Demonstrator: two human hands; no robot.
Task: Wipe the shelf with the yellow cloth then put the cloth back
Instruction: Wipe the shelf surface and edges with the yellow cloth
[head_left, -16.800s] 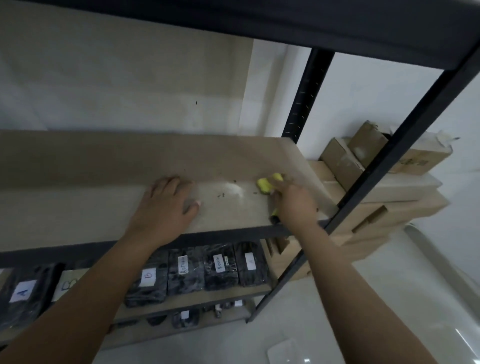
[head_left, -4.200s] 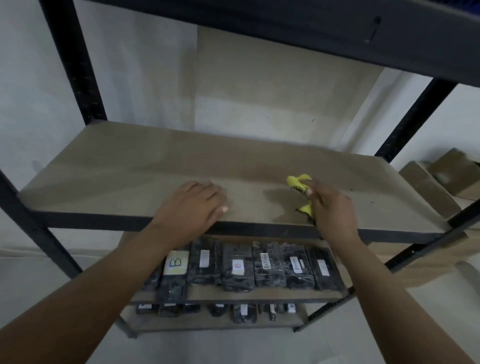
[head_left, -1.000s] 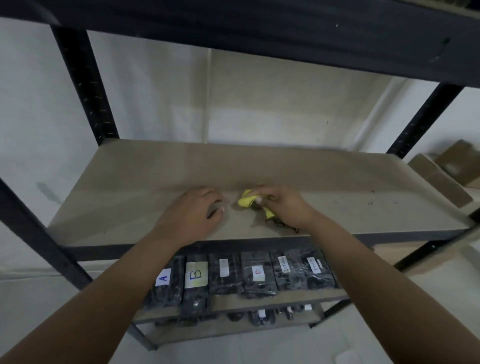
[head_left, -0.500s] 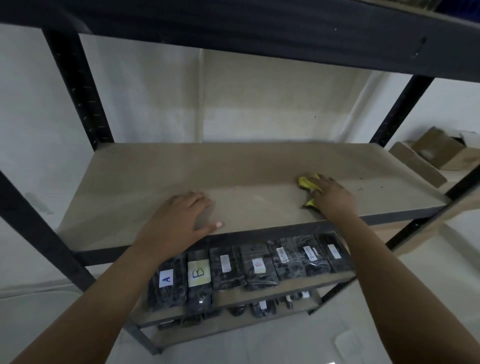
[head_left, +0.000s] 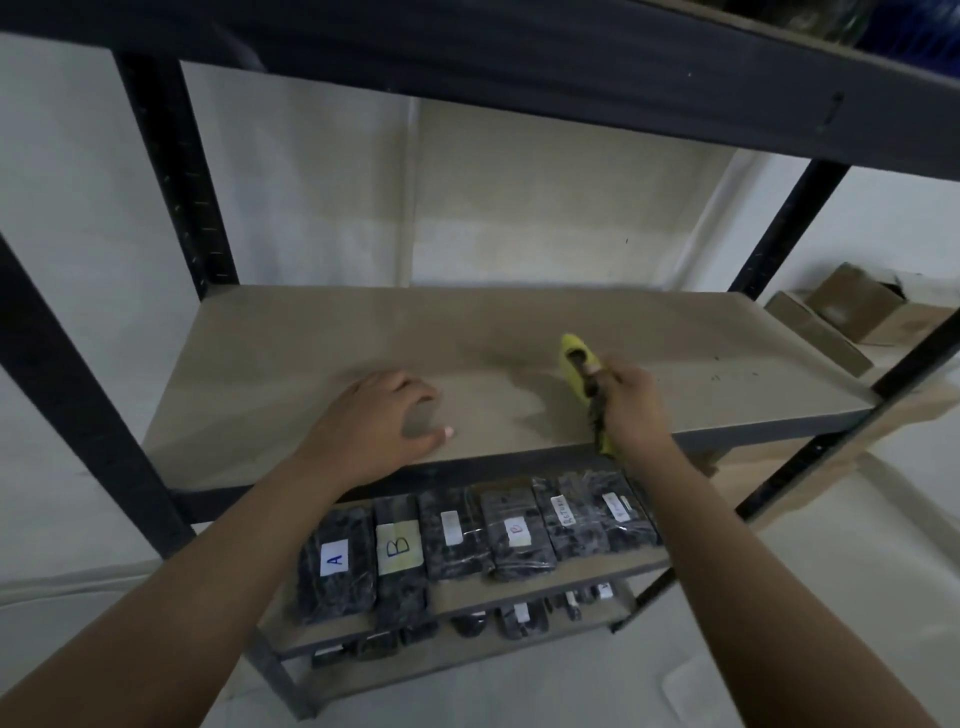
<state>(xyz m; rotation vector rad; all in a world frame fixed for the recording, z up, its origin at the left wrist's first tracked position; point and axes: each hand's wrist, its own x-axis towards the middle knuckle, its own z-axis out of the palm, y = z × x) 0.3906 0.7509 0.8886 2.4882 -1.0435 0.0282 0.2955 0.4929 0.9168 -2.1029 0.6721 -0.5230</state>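
Note:
The tan shelf board (head_left: 311, 343) runs across the middle of a black metal rack. My right hand (head_left: 631, 405) grips the yellow cloth (head_left: 574, 358) near the board's front edge, right of centre. The cloth is bunched and dirty, with dark smudges, and it sticks up from my fist with a tail hanging below. My left hand (head_left: 379, 421) rests flat on the board to the left, fingers spread, holding nothing. Dark specks (head_left: 737, 371) lie on the board at the far right.
Black rack uprights (head_left: 171, 171) stand at left and right, with a dark shelf (head_left: 519, 57) overhead. On the shelf below lie several black wrapped packs (head_left: 457, 535) with white labels. Cardboard boxes (head_left: 857, 306) are stacked at the right beyond the rack.
My right hand has pulled the cloth back leftward and lifted it off the board's surface. My left hand stays planted on the board.

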